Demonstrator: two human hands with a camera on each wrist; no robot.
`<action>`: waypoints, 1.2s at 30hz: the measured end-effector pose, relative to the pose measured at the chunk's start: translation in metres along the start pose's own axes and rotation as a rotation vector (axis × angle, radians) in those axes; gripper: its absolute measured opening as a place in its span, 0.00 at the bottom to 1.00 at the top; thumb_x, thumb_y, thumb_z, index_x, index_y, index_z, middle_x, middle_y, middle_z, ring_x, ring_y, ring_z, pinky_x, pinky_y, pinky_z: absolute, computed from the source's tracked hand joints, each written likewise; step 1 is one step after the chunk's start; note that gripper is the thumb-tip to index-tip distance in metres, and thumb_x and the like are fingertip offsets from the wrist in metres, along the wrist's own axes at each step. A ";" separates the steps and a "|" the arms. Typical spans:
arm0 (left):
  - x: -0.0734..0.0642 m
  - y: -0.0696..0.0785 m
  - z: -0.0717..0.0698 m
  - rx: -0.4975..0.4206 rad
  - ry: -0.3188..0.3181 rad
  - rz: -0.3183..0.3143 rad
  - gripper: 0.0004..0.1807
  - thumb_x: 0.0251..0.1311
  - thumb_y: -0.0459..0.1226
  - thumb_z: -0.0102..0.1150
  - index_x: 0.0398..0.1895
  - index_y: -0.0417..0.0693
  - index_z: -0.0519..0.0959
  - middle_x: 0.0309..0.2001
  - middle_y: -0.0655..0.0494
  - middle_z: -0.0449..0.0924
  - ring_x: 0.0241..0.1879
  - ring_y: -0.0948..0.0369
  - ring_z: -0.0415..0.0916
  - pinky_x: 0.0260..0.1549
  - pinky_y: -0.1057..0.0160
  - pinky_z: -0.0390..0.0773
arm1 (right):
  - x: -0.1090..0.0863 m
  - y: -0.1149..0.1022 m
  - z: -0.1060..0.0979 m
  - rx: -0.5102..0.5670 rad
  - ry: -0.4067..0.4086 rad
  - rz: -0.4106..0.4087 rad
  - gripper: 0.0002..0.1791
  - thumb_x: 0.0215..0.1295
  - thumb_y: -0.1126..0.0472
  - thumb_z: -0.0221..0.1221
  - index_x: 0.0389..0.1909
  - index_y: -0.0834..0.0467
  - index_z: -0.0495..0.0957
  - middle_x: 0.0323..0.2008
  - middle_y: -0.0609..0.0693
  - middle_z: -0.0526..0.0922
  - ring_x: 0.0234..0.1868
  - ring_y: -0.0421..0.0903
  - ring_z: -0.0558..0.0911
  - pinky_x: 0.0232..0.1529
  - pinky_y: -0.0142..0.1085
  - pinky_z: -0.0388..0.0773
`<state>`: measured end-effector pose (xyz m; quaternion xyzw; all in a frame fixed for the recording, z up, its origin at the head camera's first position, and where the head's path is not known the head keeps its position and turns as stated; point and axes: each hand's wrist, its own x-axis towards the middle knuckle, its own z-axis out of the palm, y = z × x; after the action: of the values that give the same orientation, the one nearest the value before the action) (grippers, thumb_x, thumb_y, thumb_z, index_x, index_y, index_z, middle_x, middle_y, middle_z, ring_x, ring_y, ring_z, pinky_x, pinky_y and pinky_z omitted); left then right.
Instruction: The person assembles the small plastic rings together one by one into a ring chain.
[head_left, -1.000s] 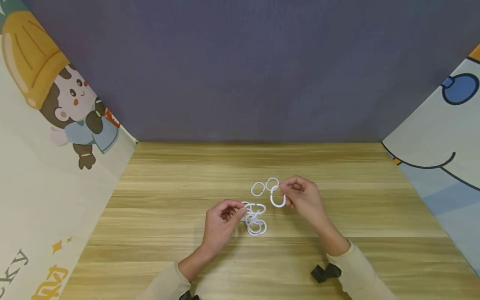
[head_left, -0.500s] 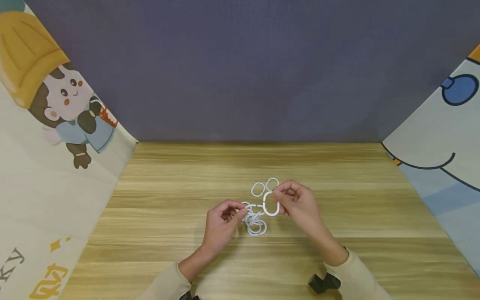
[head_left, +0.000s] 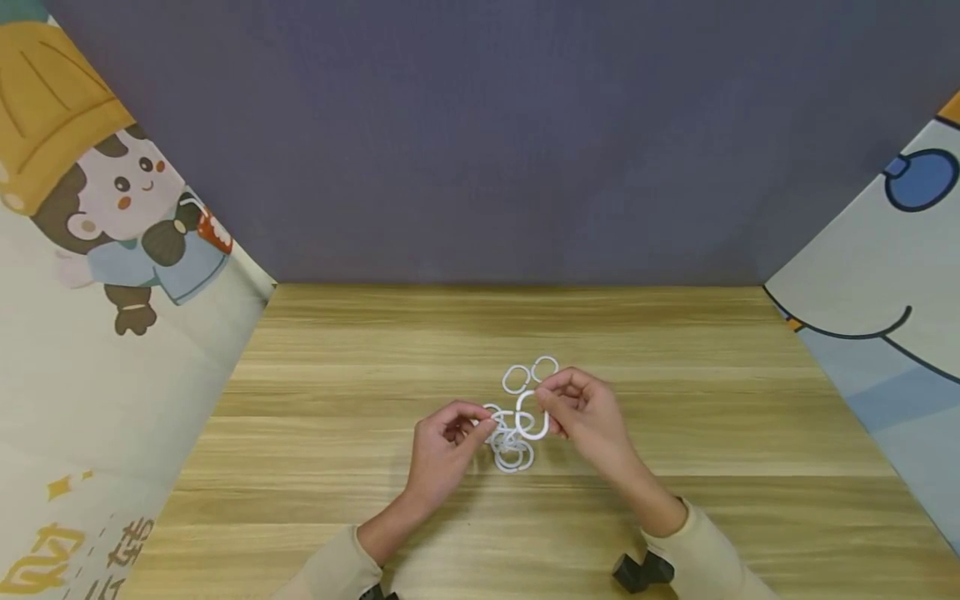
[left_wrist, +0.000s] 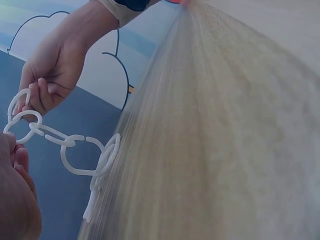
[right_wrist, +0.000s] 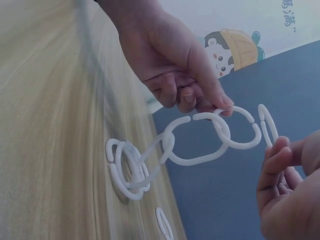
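Observation:
My left hand (head_left: 442, 450) pinches the end link of a white chain (right_wrist: 197, 160) between thumb and fingertips. The chain is made of open, C-shaped plastic links hooked together, and hangs down to a heap (head_left: 513, 457) on the table. My right hand (head_left: 588, 417) pinches a single white link (head_left: 532, 437) by its side. That link stands right beside the gap in the end link (right_wrist: 242, 146) that my left hand holds. In the head view the two overlap; whether they touch I cannot tell.
Two loose white links (head_left: 516, 379) (head_left: 544, 368) lie on the wooden table (head_left: 360, 350) just beyond my hands. A dark grey panel (head_left: 517, 150) stands at the back, with cartoon-printed walls (head_left: 870, 275) at both sides.
My right hand has moved left and toward me, carrying its link from near the two loose links to the chain's end. The left hand has stayed almost still.

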<state>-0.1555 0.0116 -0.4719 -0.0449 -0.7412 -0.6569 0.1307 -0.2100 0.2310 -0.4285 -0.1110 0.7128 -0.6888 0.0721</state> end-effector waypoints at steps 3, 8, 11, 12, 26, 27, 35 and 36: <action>0.000 0.000 -0.001 -0.001 0.000 0.005 0.04 0.66 0.27 0.76 0.41 0.39 0.89 0.33 0.48 0.87 0.29 0.68 0.77 0.26 0.74 0.74 | 0.000 0.002 0.002 -0.006 -0.009 -0.015 0.06 0.76 0.74 0.64 0.45 0.76 0.79 0.31 0.62 0.85 0.23 0.40 0.79 0.23 0.28 0.78; 0.000 0.000 -0.001 -0.006 -0.001 0.011 0.04 0.66 0.26 0.75 0.40 0.38 0.89 0.33 0.48 0.87 0.29 0.69 0.77 0.26 0.74 0.73 | 0.000 0.005 0.005 -0.018 -0.005 -0.001 0.04 0.75 0.75 0.64 0.44 0.74 0.80 0.31 0.58 0.85 0.23 0.41 0.79 0.22 0.28 0.77; 0.000 0.000 0.000 -0.008 0.000 0.010 0.04 0.66 0.26 0.75 0.40 0.39 0.89 0.32 0.49 0.87 0.29 0.69 0.76 0.26 0.75 0.72 | -0.001 0.006 0.006 -0.019 -0.008 0.001 0.04 0.76 0.75 0.64 0.44 0.74 0.80 0.30 0.54 0.85 0.23 0.40 0.79 0.22 0.27 0.76; 0.000 0.000 0.000 -0.008 0.001 0.010 0.04 0.65 0.26 0.75 0.40 0.39 0.89 0.32 0.49 0.87 0.28 0.69 0.76 0.26 0.75 0.72 | -0.001 0.006 0.006 -0.015 -0.009 -0.002 0.04 0.76 0.75 0.64 0.44 0.74 0.80 0.30 0.53 0.85 0.23 0.40 0.79 0.22 0.27 0.75; -0.001 0.000 -0.002 0.003 0.020 0.017 0.04 0.67 0.27 0.74 0.41 0.39 0.89 0.34 0.47 0.88 0.29 0.67 0.78 0.27 0.74 0.74 | 0.002 0.006 0.002 0.027 0.058 -0.037 0.12 0.75 0.78 0.63 0.55 0.78 0.81 0.32 0.57 0.85 0.26 0.38 0.81 0.26 0.28 0.81; -0.001 0.001 -0.002 0.002 0.023 0.019 0.04 0.67 0.27 0.74 0.42 0.39 0.88 0.33 0.47 0.88 0.29 0.67 0.78 0.27 0.74 0.74 | 0.002 0.005 0.000 0.038 0.060 -0.034 0.13 0.75 0.79 0.62 0.56 0.79 0.81 0.32 0.56 0.85 0.26 0.38 0.82 0.27 0.28 0.82; 0.001 -0.002 -0.002 -0.001 0.032 0.029 0.04 0.69 0.28 0.73 0.43 0.39 0.87 0.33 0.47 0.88 0.29 0.67 0.79 0.26 0.73 0.74 | 0.001 0.001 -0.006 0.119 0.064 -0.038 0.14 0.75 0.76 0.65 0.57 0.78 0.81 0.35 0.58 0.87 0.30 0.40 0.88 0.33 0.34 0.89; 0.001 -0.002 -0.002 -0.003 0.031 0.027 0.04 0.69 0.28 0.73 0.43 0.39 0.87 0.34 0.46 0.88 0.29 0.67 0.79 0.26 0.73 0.74 | 0.001 0.002 -0.006 0.125 0.064 -0.047 0.14 0.74 0.76 0.65 0.57 0.78 0.81 0.35 0.58 0.87 0.30 0.40 0.88 0.34 0.34 0.89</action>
<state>-0.1566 0.0094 -0.4735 -0.0450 -0.7375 -0.6568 0.1510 -0.2128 0.2364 -0.4298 -0.1008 0.6675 -0.7367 0.0398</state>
